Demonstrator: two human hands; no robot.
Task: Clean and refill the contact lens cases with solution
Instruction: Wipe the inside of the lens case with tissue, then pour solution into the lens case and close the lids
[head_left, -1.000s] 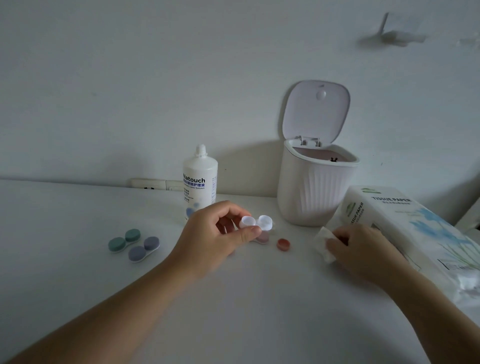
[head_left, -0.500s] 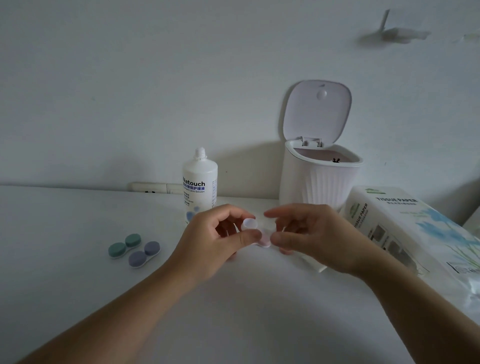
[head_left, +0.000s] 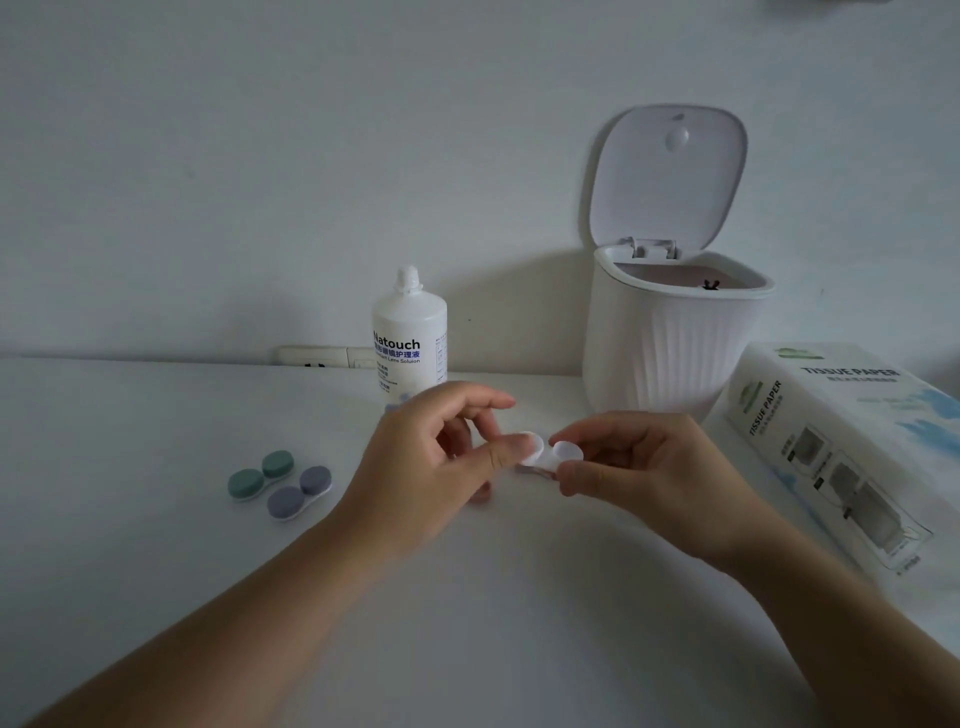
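Note:
An open white contact lens case (head_left: 551, 456) with no caps on is held above the table between both hands. My left hand (head_left: 431, 467) pinches its left cup with thumb and fingers. My right hand (head_left: 649, 478) pinches the right cup. Pink caps (head_left: 535, 470) lie on the table just under the case, partly hidden by my fingers. The solution bottle (head_left: 410, 338) stands upright behind my left hand, its cap on. A green-capped case (head_left: 260, 475) and a purple-capped case (head_left: 300, 492) lie closed side by side to the left.
A white ribbed desk bin (head_left: 670, 338) stands at the back right with its lid up. A tissue paper pack (head_left: 841, 441) lies along the right side. A wall outlet (head_left: 322, 357) sits at the table's back edge.
My right hand left the tissue pack, moved left to the white case and now pinches its right cup. The tissue piece it held is out of sight. My left hand kept hold of the case.

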